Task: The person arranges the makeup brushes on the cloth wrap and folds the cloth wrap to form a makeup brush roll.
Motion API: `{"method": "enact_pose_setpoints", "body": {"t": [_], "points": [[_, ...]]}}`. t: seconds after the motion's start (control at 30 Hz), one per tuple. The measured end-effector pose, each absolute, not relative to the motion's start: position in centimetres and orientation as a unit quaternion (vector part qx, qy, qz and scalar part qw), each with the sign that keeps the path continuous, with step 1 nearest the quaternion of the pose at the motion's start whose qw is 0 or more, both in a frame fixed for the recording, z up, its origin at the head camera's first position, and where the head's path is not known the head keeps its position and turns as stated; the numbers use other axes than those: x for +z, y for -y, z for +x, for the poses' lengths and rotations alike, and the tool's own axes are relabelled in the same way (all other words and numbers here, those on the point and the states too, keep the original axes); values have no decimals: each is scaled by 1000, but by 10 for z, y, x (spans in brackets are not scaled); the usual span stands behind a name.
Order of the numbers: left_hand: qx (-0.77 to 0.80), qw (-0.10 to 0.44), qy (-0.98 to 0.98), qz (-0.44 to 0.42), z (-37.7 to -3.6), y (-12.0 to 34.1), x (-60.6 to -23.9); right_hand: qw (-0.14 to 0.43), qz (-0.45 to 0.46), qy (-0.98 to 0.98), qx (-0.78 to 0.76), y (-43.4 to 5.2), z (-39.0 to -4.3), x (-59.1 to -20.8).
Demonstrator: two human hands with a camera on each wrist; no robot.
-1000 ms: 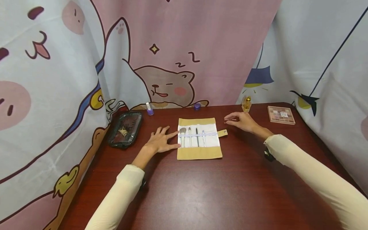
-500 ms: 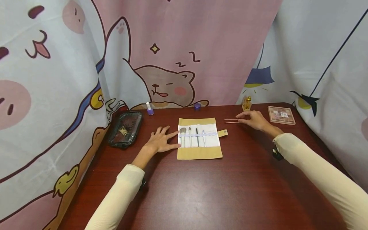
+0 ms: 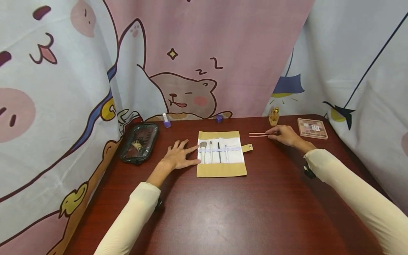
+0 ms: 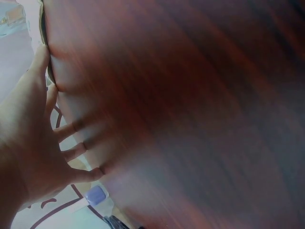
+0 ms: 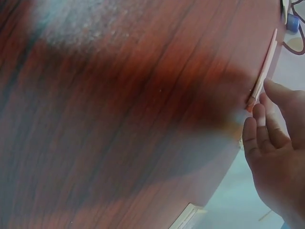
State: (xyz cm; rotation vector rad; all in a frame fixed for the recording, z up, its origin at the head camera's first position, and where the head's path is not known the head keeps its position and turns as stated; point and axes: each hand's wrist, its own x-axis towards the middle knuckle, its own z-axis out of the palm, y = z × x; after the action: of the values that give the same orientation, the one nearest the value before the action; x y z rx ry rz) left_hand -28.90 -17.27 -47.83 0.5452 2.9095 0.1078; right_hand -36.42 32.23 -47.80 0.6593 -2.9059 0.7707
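From the head view, my left hand (image 3: 178, 159) lies flat and open on the table (image 3: 223, 212), fingertips touching the left edge of the unrolled brush roll (image 3: 221, 153), while my right hand (image 3: 285, 135) reaches with relaxed fingers to the near ends of two thin pink sticks (image 3: 257, 134) lying just right of the roll; I judge the step to be picking up a stick, which calls for a fine pinch at its end. The left wrist view is blurred, showing only spread fingers (image 4: 71, 152) pressed on wood, the roll barely visible at the edge. In the right wrist view, straight fingertips (image 5: 267, 102) meet the sticks' (image 5: 264, 67) end with no pinch closed, and the second stick is hard to separate.
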Motion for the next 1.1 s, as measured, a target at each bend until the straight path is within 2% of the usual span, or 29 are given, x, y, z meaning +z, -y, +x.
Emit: {"method": "enact_pose_setpoints", "body": {"t": [0.53,1.1], "points": [[38,91,-978,183,-288,173,-477,17,224,945,239,-322,-359,-484],[40,94,-978,183,-288,172,-476,45,228,941,245,-336,-350,-488]]}}
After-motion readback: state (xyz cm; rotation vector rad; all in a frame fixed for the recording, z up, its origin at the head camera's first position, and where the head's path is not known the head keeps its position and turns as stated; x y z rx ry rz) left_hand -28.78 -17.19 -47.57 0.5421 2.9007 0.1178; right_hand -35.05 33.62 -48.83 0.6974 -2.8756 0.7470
